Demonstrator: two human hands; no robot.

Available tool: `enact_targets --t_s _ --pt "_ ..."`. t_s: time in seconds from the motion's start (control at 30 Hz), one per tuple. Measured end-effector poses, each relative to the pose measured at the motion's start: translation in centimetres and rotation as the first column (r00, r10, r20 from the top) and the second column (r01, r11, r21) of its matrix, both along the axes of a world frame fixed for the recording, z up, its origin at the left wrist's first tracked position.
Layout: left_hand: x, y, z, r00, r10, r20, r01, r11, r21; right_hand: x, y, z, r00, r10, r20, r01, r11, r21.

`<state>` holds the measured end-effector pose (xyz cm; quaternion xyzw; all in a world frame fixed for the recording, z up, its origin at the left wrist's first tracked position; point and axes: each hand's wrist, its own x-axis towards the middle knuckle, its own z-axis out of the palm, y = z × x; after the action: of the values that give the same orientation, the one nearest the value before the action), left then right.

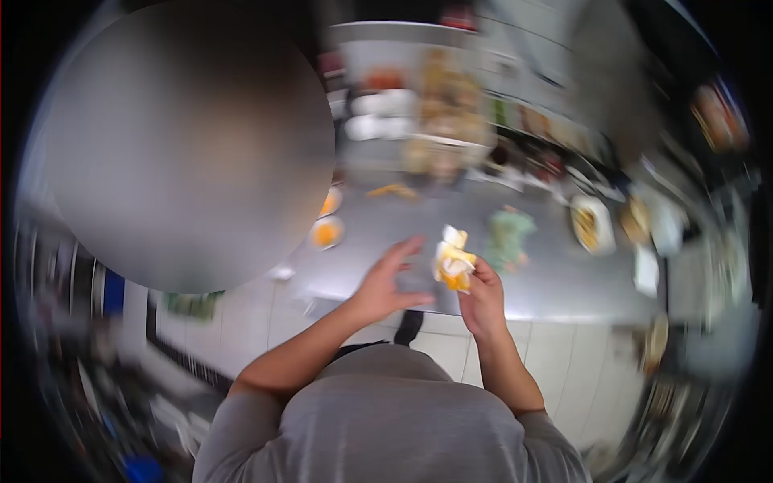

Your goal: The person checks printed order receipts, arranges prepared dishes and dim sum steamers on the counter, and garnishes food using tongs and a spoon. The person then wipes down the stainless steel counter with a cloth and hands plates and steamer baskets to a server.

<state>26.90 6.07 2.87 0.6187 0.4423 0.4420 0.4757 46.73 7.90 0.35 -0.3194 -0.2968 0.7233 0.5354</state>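
In the head view my right hand (485,299) pinches a crumpled white, yellow and orange piece (453,262) above the steel table (362,278). Blur keeps me from telling its exact kind. To its left, my left hand (387,283) is raised with thumb and fingers spread and nothing in them. A pale green, crumpled, see-through piece (509,237) lies on the table just beyond my right hand.
Two small bowls with orange contents, one of them the nearer bowl (326,233), stand at the left. A white oval dish (593,225) of food is at the right. Containers (455,97) line the back. A large blurred disc covers the upper left.
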Motion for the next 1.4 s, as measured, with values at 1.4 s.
enact_targets --t_s 1.4 --pt "-31.0 -71.8 -49.7 0.478 0.806 -0.348 -0.339 -0.196 -0.92 -41.7 -24.2 -10.1 -0.045 0.717 0.695 -0.683 0.486 -0.545"
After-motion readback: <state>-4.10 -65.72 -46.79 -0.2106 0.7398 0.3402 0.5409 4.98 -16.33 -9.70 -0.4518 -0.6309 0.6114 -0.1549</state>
